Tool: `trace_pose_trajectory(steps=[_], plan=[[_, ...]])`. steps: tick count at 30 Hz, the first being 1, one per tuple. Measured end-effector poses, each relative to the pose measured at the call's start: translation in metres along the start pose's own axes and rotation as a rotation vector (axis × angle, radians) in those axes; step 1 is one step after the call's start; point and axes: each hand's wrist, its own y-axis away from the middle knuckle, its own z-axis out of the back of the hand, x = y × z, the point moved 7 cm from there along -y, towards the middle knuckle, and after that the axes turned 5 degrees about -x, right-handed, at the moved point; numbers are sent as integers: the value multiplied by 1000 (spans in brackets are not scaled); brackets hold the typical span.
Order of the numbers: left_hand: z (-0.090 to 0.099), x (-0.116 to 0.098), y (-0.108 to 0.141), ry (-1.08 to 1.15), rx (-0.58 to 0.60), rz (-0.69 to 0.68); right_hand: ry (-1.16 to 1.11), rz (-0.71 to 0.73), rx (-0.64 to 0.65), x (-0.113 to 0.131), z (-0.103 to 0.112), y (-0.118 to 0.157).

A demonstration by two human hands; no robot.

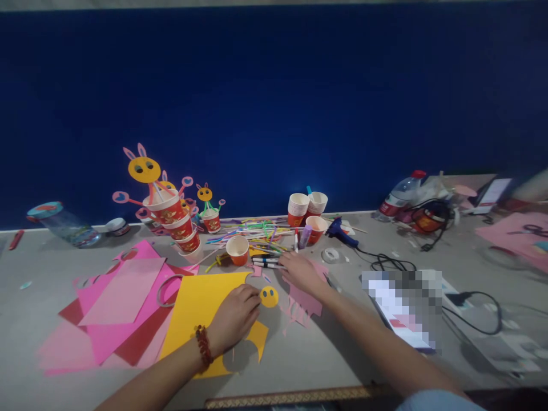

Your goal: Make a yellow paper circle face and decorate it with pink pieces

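My left hand [235, 317], with a beaded bracelet on its wrist, rests over yellow paper [201, 308], its curled fingers at the left edge of a yellow paper circle [269, 296] that has two blue eyes. Whether those fingers pinch the circle is hard to see. My right hand [302, 274] reaches to the black-and-white markers [266, 261] behind the circle; its fingertips are at their right end, and their grip is hidden. Cut pink paper [306, 294] lies beneath and beside my right hand. An orange paper cup [237, 251] stands behind the markers.
Pink and red sheets [124, 291] lie at left, behind them stacked cups [182, 228] with rabbit-faced figures. Pipe cleaners [257, 231], more cups [298, 208] and a blue glue gun [341, 233] are at the back. A phone [400, 314], cables and a bottle [398, 197] are at right.
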Motion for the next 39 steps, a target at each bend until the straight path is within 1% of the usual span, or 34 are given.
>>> trace_pose_trajectory(steps=[5,11,16,20,23,27,31,34,37,39], plan=[[1,9,-1,-12,0,51,-33,-16,-18,1,1,4],[-10,17,-7,-70,27,125,-65,-43,-14,1,2,12],[-19,16,-15,-95,27,156,-90,-78,-8,1,2,19],[-27,15,-14,-94,30,146,-113,-73,-7,2,1,24],[-30,11,-11,-74,43,121,-126,-55,-31,2,5,20],[-28,6,-10,-37,50,106,7,-61,-80,-4,11,0],[-21,7,-11,28,17,133,84,-80,-62,-15,9,-25],[-6,14,-12,61,-61,139,99,-54,-47,-18,14,-34],[19,18,-16,16,-198,80,104,-40,-63,-15,35,-29],[34,19,-22,-56,-254,50,90,-26,-72,-10,54,-18]])
